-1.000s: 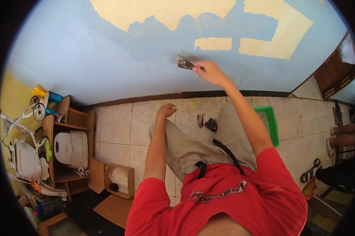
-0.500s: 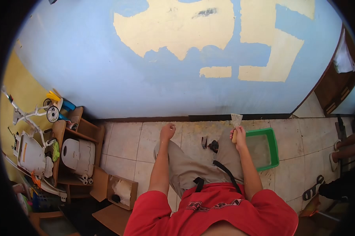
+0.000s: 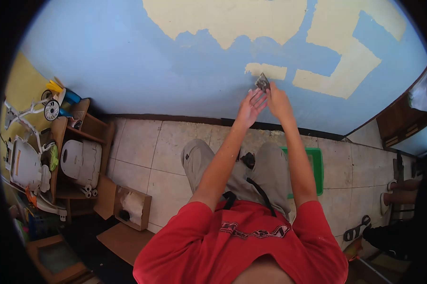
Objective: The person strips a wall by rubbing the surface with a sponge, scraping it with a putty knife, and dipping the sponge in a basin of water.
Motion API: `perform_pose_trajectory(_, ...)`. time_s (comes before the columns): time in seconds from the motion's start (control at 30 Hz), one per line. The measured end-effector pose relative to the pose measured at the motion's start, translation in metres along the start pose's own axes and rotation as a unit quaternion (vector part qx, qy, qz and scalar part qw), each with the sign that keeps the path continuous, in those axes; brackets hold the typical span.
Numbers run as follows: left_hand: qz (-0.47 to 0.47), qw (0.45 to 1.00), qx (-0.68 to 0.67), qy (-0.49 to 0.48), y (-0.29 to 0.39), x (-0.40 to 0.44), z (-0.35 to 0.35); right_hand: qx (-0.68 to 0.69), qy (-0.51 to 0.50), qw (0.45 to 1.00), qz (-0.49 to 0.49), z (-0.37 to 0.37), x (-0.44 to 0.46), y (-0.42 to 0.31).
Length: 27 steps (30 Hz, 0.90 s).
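Note:
My right hand is closed around a putty knife, its blade tilted up and to the left in front of the wall. The handle is mostly hidden inside the grip. Close below the blade, my left hand has its fingers stretched out; whether they touch the blade I cannot tell. Behind both hands stands a light blue wall, with large cream patches where the blue is absent. A small cream patch lies just above the blade.
A green basin sits on the tiled floor by my right knee. Leftward are a wooden shelf with a white appliance and an open cardboard box. Another person's legs show at the right.
Both hands have risen from above my knees to the wall and come together. The putty knife moved up and left with my right hand. My left hand's curled fingers have straightened.

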<state>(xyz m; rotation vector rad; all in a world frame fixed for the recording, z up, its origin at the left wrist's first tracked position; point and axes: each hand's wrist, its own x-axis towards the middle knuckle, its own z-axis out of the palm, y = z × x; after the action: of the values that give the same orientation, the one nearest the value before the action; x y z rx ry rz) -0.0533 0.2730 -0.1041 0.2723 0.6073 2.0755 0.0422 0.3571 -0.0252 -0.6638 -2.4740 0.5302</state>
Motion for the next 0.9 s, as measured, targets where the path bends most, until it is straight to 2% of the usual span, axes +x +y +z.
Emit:
perform_pose_trajectory(0.07,0.001,1.000,-0.018,0.015,-0.007,0.025,0.014,-0.053,-0.030,0.998,0.035,-0.020,0.025,-0.021)
perform_pose_trajectory(0.13,0.013,0.999,-0.053,0.002,-0.012,0.049,0.014,-0.159,-0.044,0.986,0.006,-0.024,0.042,-0.021)
perform_pose_trajectory(0.23,0.023,0.996,-0.091,-0.004,-0.013,0.065,0.018,-0.188,-0.054,0.981,-0.008,-0.024,0.054,-0.018)
perform_pose_trajectory(0.43,0.046,0.983,-0.176,0.014,-0.015,0.075,0.014,-0.198,-0.042,0.975,-0.092,-0.005,0.065,-0.002)
perform_pose_trajectory(0.53,0.058,0.975,-0.211,0.021,-0.016,0.084,0.015,-0.213,-0.024,0.975,-0.063,0.005,0.062,-0.006)
perform_pose_trajectory(0.7,0.050,0.975,-0.214,0.037,-0.015,0.076,0.016,-0.218,-0.028,0.973,-0.063,0.005,0.063,-0.008)
perform_pose_trajectory(0.77,0.052,0.965,-0.253,0.037,-0.013,0.077,0.017,-0.218,-0.037,0.973,-0.066,0.011,0.063,-0.011)
perform_pose_trajectory(0.9,0.050,0.970,-0.233,0.053,-0.011,0.075,0.009,-0.200,-0.009,0.979,-0.044,0.019,0.058,-0.011)
